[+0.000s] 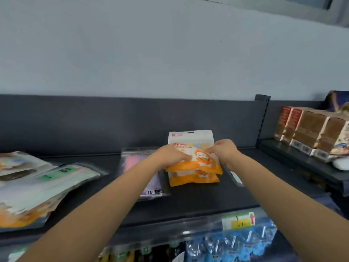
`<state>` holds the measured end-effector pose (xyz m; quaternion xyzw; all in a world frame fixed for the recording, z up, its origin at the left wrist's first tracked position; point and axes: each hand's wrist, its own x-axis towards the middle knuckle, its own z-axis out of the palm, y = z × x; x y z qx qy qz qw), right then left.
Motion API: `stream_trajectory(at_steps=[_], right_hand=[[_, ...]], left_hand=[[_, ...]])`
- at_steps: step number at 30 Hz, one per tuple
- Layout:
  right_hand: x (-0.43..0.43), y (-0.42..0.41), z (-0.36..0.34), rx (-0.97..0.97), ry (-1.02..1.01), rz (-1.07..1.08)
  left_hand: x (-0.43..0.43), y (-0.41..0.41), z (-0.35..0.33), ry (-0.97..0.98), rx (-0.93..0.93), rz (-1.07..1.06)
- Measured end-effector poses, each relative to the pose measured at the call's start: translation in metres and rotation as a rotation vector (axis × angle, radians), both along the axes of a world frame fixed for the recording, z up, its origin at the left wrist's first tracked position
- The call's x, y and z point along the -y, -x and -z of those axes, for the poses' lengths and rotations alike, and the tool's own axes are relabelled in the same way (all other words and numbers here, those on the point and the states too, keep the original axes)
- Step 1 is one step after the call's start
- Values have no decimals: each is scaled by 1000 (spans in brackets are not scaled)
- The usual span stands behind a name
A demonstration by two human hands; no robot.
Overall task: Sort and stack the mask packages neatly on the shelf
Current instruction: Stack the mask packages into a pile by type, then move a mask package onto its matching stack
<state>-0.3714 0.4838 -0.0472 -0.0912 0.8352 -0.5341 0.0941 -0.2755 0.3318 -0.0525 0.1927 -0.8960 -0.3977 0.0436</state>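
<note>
Orange mask package (200, 161) between our hands: we're pinching its edges, left hand (170, 155) and right hand (225, 150), and it's lying atop a matching package (192, 179) on the dark shelf (188, 203).

Left hand (170, 155), right hand (225, 150), both pinching

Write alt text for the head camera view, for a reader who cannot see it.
The left hand and right hand hold an orange-and-white mask package atop a matching package on a dark shelf. A clear pack of pink masks lies to its left, a loose pile of packages farther left.
</note>
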Motion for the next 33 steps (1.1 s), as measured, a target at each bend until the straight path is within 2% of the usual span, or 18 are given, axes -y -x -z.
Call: stream_trajectory(at_steps=[3,10,14,18,21,24,30,33], right_hand=[[-5,22,13,-47,-100,-78],[1,43,33,-161,-315,-208],[18,25,25,-330,-283,-276],[52,-12,9,-435,-127,-423],[87,-50,5,-383,-40,-506],[125,-94,10,-203,4,-567],[195,-180,18,198,-113,-657],[221,-205,18,254,-129,-610]], left_hand=[[-16,23,9,67,47,-28],[-30,29,17,378,174,-118],[-19,3,-1,371,61,-173],[17,-42,-15,487,73,-292],[55,-87,-18,495,97,-389],[96,-136,-17,494,176,-461],[170,-218,-8,455,367,-462],[191,-236,-6,419,382,-421]])
